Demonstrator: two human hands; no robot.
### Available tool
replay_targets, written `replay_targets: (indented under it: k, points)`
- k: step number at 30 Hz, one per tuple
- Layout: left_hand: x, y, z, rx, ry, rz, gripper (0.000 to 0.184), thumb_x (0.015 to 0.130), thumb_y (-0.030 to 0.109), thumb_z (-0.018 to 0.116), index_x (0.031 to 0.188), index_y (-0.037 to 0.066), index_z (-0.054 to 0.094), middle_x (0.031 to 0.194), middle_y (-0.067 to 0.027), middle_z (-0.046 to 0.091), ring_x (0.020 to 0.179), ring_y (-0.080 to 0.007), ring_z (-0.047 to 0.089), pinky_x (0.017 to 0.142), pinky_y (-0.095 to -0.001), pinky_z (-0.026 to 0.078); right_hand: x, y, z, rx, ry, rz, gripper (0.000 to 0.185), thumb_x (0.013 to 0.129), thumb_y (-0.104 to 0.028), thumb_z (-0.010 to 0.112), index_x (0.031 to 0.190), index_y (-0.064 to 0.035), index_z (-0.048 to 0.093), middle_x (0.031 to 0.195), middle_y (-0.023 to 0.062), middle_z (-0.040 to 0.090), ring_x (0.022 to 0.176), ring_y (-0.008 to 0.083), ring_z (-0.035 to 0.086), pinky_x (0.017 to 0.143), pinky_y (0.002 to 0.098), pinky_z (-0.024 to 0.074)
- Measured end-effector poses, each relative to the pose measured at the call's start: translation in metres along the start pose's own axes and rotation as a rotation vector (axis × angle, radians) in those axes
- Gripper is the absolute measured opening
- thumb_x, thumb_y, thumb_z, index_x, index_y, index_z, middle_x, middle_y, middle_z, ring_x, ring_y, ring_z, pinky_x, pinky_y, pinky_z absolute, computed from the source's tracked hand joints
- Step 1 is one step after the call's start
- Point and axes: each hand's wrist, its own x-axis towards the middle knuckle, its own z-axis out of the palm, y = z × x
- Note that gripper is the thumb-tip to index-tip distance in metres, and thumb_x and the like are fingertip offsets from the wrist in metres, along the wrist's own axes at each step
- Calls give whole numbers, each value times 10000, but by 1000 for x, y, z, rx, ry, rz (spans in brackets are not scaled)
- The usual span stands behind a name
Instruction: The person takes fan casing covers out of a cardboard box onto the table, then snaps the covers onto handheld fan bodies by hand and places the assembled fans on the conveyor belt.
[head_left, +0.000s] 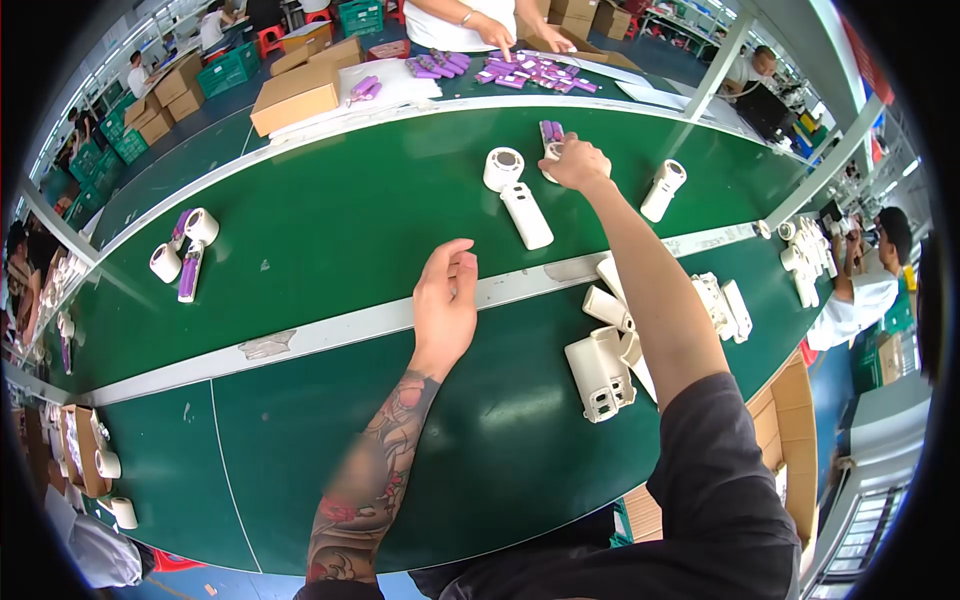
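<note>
My right hand (578,162) reaches over the far part of the green belt (350,190), its fingers closed round a white part with purple pieces (551,131) at its far end. My left hand (447,305) is held over the metal rail (380,322), fingers curved, with thumb and fingers apart and nothing between them. Between the hands, further off, lies a white handheld fan body with a round head (503,168) and a long handle (527,215). Another white fan part (663,190) rests right of my right hand.
White housings (600,372) are heaped on the near table under my right forearm. White and purple parts (189,272) sit on the belt at left. Across the belt, a person's hands (492,32) are over purple pieces (535,72), near a cardboard box (296,98). A slanted post (718,66) stands at right.
</note>
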Motion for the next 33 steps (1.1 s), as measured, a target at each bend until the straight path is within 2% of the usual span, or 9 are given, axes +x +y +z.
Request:
replay_targets:
  k: [4,9,13,14,18,23,25,28,33]
  points:
    - [1,-3,-5,-45,-7,-20,307,1012,132,524,1274,-27,538,1036,-122,637,890,-214,626,812,-323,530,-15,25,-17,15,-3,-50,498,908,-395,636,1335,-166,521,1263,72,600,1083,260,652,924,399,515]
    - [6,9,-15,-573,5,-195,371,1056,244,463,1299,-32,513,1145,-155,622,978,-238,634,883,-342,532,-62,71,-57,41,288,-558,431,877,-155,667,1284,-211,536,1245,40,610,1087,246,648,898,388,529]
    - [6,34,-19,-1134,-258,-598,504,1071,389,441,1311,-51,498,1118,-184,623,931,-268,652,857,-347,551,-127,77,-92,46,123,-1036,496,839,-3,653,1266,-235,552,1278,14,614,1127,248,629,884,371,534]
    - [5,39,-20,-1132,-256,-606,504,1071,389,441,1311,-51,498,1118,-184,623,931,-268,652,857,-347,551,-141,75,-93,51,117,-1034,496,839,-3,653,1266,-235,552,1278,14,614,1127,248,629,884,371,534]
    - [-10,49,-21,-987,-851,-645,552,1061,462,451,1293,-34,518,1077,-179,637,844,-238,661,756,-310,561,-197,59,-74,-95,89,-1186,547,784,58,660,1252,-208,557,1236,33,615,1080,243,642,894,387,532]
    - [-19,25,-12,-725,-765,-516,482,1059,409,482,1252,-28,543,1030,-156,665,744,-193,660,672,-275,550,-222,63,-68,-52,25,-861,519,812,-6,689,1288,-172,563,1257,29,617,1074,237,638,890,386,529]
    - [-20,21,-13,-724,-688,-488,469,1060,396,485,1250,-27,544,1033,-151,663,747,-182,655,658,-267,541,-222,72,-64,-115,-286,-817,602,796,-98,756,1358,-143,544,1280,44,621,1143,253,606,899,395,520]
    - [-18,22,-7,-702,-485,-440,429,1063,360,495,1246,-25,547,1044,-136,659,757,-150,643,618,-244,514,-240,78,-43,-254,-430,-883,689,773,-179,808,1399,-147,522,1415,82,519,1266,315,508,1024,425,457]
    - [-18,24,-13,-750,-389,-418,385,1059,313,515,1255,-16,544,1038,-129,659,754,-154,640,628,-240,514,-251,97,-30,-215,-313,-1135,788,706,-199,842,1420,-164,509,1474,97,457,1367,353,391,1103,447,394]
